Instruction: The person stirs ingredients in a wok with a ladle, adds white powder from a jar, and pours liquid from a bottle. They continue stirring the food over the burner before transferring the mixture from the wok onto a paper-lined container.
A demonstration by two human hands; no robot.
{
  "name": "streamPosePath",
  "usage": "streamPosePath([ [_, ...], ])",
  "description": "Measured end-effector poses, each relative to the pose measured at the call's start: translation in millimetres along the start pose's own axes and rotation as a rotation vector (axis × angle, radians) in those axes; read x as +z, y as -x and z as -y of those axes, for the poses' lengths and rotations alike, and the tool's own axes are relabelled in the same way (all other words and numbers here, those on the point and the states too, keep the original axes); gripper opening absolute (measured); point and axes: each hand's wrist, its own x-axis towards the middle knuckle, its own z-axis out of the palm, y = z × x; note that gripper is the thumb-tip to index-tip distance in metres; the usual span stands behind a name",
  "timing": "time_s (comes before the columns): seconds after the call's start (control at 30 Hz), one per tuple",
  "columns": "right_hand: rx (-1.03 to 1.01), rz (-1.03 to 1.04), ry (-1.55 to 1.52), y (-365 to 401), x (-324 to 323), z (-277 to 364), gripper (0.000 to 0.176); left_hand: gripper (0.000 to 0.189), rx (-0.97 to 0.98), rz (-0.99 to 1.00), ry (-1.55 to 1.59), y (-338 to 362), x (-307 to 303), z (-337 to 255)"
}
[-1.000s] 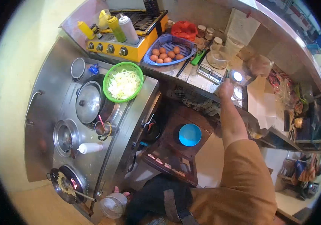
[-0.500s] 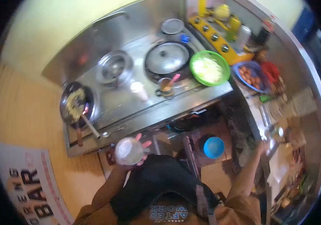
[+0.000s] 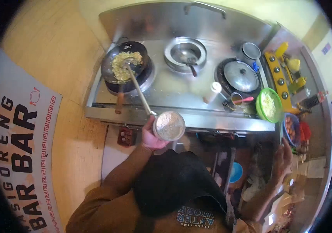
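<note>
My left hand (image 3: 153, 140) is wrapped around a round clear tub (image 3: 169, 125) with a pale, speckled content, held in front of the stove edge. Just above it ends the long handle of a ladle (image 3: 139, 89), whose head rests in a wok (image 3: 107, 72). Chopped, yellowish food (image 3: 121, 69) lies in that wok. On the right, my right hand (image 3: 282, 159) is raised beside the counter, near a blue basket (image 3: 296, 136) of eggs. Its fingers are smeared, and I cannot tell whether it holds anything.
A steel stove top (image 3: 166, 91) carries an empty burner ring with a ladle (image 3: 191, 64), a lidded pan (image 3: 241, 75), a white bottle (image 3: 212, 92) and a cup with a pink spoon (image 3: 243, 99). A green basket (image 3: 266, 118) of shredded vegetables stands at its right end.
My view has swung toward the left, so the stove sits further right. The tub has come up near the stove edge in my left hand. My right hand has moved up from the side counter.
</note>
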Motion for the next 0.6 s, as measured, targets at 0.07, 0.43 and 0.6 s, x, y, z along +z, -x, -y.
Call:
streamPosePath([
  [0.07,-0.196,0.129,-0.006,15.9,44.0,58.9,0.028,0.071,0.037,0.051,-0.032,7.6,-14.8,-34.8],
  [0.43,-0.737,0.799,0.258,73.5,287.3,307.5,0.026,0.063,0.097,-0.004,-0.025,53.9,-52.3,-216.1],
  [0.6,-0.912,0.811,0.366,70.6,349.0,354.5,0.025,0.057,0.18,0.003,0.013,53.6,-73.1,-259.0],
])
